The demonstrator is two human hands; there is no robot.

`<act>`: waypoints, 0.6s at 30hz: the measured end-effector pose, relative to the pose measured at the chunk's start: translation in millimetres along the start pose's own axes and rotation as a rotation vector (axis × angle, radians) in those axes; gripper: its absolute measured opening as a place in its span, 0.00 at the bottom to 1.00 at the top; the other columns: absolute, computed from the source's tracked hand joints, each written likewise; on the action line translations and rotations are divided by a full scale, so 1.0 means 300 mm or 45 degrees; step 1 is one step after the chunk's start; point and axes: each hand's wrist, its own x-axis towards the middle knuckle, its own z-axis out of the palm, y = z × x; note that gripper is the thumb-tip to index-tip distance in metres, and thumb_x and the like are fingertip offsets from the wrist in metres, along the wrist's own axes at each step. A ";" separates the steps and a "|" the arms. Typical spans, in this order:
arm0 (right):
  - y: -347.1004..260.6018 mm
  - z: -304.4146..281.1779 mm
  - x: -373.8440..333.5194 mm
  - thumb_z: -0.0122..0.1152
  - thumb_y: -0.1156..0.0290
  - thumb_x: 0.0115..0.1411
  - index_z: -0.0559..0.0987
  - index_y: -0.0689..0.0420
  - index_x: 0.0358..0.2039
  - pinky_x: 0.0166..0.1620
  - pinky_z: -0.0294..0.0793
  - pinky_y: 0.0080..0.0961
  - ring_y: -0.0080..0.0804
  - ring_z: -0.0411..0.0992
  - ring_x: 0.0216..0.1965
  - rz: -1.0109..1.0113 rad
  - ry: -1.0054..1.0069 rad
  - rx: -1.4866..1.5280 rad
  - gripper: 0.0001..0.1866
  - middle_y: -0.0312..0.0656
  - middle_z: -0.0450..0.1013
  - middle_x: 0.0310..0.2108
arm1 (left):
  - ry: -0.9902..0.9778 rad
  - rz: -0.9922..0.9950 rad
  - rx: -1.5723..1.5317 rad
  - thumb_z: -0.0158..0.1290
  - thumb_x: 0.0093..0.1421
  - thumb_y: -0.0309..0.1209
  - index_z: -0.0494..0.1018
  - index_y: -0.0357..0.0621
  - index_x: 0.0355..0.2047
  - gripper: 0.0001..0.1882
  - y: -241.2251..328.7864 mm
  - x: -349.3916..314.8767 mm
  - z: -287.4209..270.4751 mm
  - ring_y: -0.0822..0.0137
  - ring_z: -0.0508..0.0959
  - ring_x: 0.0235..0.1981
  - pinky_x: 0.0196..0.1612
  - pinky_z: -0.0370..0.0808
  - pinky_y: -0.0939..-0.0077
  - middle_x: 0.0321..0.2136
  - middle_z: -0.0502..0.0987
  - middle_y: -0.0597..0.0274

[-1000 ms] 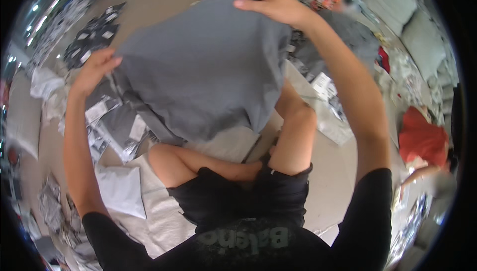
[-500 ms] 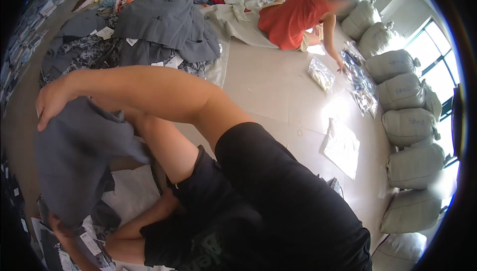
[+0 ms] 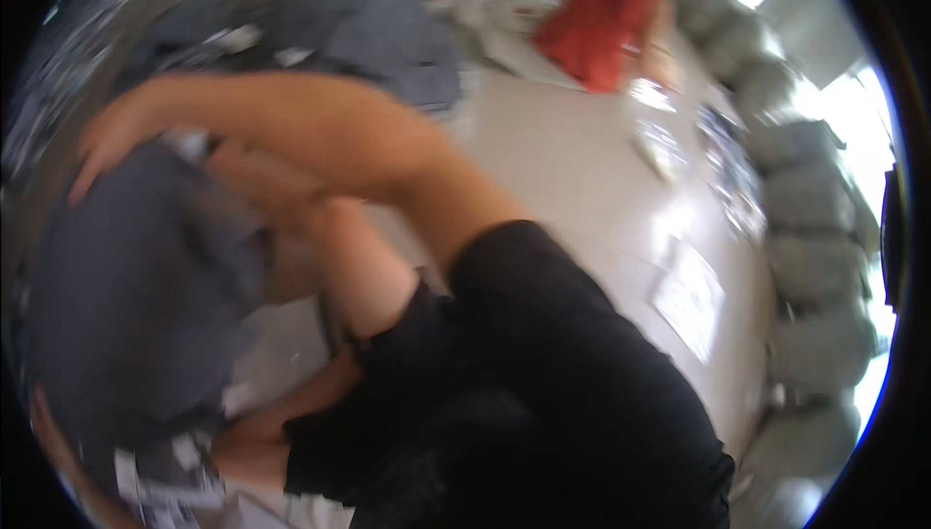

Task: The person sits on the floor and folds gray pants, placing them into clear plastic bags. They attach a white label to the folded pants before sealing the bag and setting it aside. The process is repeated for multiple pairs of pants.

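Note:
A dark grey garment [image 3: 126,287] hangs in front of me on the left, blurred by motion; its exact kind does not show. My right hand [image 3: 112,141] grips its far upper edge, the arm stretched across my bent bare leg [image 3: 359,257]. My left hand [image 3: 45,422] is at the garment's near left edge, by the rim of the picture. Its fingers are smeared and partly hidden. Below the garment lie dark and patterned clothes with white tags [image 3: 126,476]. A pale flat packet [image 3: 286,340] lies between the garment and my leg.
A heap of grey clothes [image 3: 359,25] covers the floor ahead. A person in red [image 3: 601,20] sits at the far right, near clear plastic packets [image 3: 727,170]. One white packet [image 3: 690,296] lies on the floor. Stuffed pale sacks [image 3: 819,267] line the right wall.
The grey garment has spread wider and shifted left. My left hand has moved left along its lower edge. The view has tilted, and the person in red has drawn an arm back.

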 end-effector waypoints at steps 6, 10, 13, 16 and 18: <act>0.029 -0.121 -0.168 0.67 0.52 0.67 0.84 0.63 0.52 0.48 0.76 0.27 0.28 0.77 0.43 0.147 0.399 -0.151 0.26 0.42 0.83 0.42 | -0.515 0.474 -0.386 0.60 0.68 0.37 0.77 0.32 0.56 0.23 0.675 -0.117 0.032 0.70 0.79 0.49 0.55 0.73 0.75 0.47 0.83 0.59; -0.063 -0.048 -0.131 0.63 0.50 0.69 0.85 0.64 0.46 0.46 0.77 0.28 0.29 0.79 0.42 0.194 0.601 0.029 0.25 0.42 0.83 0.38 | -0.326 0.170 -0.744 0.57 0.70 0.36 0.78 0.34 0.52 0.18 0.760 -0.123 0.057 0.71 0.81 0.44 0.50 0.75 0.76 0.44 0.84 0.59; -0.074 -0.015 -0.115 0.64 0.47 0.68 0.82 0.63 0.52 0.52 0.79 0.30 0.35 0.80 0.46 0.214 0.674 0.139 0.29 0.47 0.82 0.44 | -0.168 -0.164 -1.103 0.56 0.70 0.33 0.77 0.35 0.51 0.16 0.832 -0.138 0.072 0.69 0.82 0.43 0.48 0.76 0.74 0.44 0.84 0.58; -0.110 0.015 -0.121 0.63 0.48 0.69 0.80 0.64 0.55 0.53 0.80 0.29 0.36 0.82 0.46 0.157 0.720 0.260 0.29 0.48 0.82 0.47 | 0.127 -0.186 -1.364 0.54 0.70 0.30 0.76 0.35 0.51 0.14 0.889 -0.139 0.082 0.68 0.82 0.42 0.47 0.78 0.72 0.43 0.83 0.58; -0.141 0.027 -0.116 0.60 0.48 0.70 0.79 0.64 0.56 0.53 0.80 0.29 0.36 0.82 0.45 0.111 0.757 0.293 0.30 0.48 0.82 0.46 | 0.323 -0.048 -1.509 0.54 0.70 0.28 0.76 0.35 0.52 0.13 0.892 -0.123 0.121 0.68 0.82 0.41 0.47 0.78 0.73 0.43 0.83 0.57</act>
